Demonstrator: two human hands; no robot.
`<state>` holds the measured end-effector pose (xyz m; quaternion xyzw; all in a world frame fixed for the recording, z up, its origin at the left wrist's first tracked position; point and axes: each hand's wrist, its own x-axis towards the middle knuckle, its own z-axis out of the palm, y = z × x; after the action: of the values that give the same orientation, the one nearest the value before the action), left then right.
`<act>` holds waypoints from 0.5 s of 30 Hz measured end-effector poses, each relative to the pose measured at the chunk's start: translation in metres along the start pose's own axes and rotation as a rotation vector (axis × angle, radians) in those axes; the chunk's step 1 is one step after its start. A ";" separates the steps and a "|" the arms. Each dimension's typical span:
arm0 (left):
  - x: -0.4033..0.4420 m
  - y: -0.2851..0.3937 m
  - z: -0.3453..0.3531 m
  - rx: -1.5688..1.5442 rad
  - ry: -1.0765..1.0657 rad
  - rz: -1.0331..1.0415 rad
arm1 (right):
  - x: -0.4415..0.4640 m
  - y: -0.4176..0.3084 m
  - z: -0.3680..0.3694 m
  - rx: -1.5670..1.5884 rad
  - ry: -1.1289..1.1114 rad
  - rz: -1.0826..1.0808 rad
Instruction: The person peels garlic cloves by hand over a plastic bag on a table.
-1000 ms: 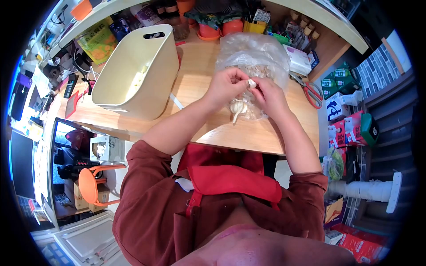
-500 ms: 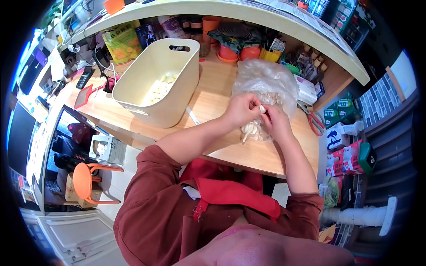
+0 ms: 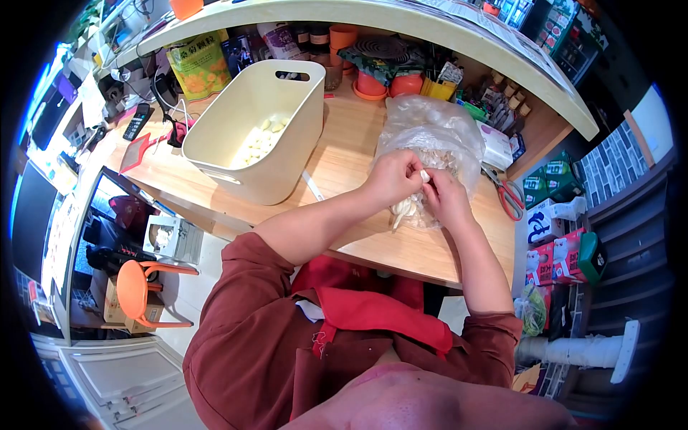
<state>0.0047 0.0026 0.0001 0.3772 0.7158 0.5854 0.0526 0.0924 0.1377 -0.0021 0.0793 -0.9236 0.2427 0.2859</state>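
Note:
Above the plastic bag, my left hand (image 3: 394,178) and my right hand (image 3: 446,196) meet, fingers pinched around a small white garlic clove (image 3: 425,175). Both hands are closed on it, and their fingers partly cover it. Beneath and behind them lies the clear plastic bag (image 3: 437,118), with papery garlic skins (image 3: 434,159) in its opening. Some whitish peel (image 3: 405,212) sits just below my hands on the bag's near edge. To the left stands a cream plastic bin (image 3: 287,161) with peeled garlic cloves (image 3: 259,147) on its bottom.
Red-handled scissors (image 3: 510,201) lie right of the bag on the wooden table (image 3: 351,136). A red-framed flat tool (image 3: 136,152) and a black remote-like device (image 3: 137,122) are at the left. A raised shelf (image 3: 401,18) runs along the back. An orange stool (image 3: 136,294) stands lower left.
My hands stay together over the bag with the clove between them, with only slight finger movement. The whole view has shifted a little.

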 end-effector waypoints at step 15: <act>0.003 -0.007 0.003 -0.195 -0.069 -0.047 | 0.000 0.001 -0.001 0.031 0.008 0.051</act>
<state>0.0008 0.0066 -0.0063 0.3732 0.6619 0.6374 0.1276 0.0925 0.1394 -0.0013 0.0590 -0.9203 0.2646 0.2818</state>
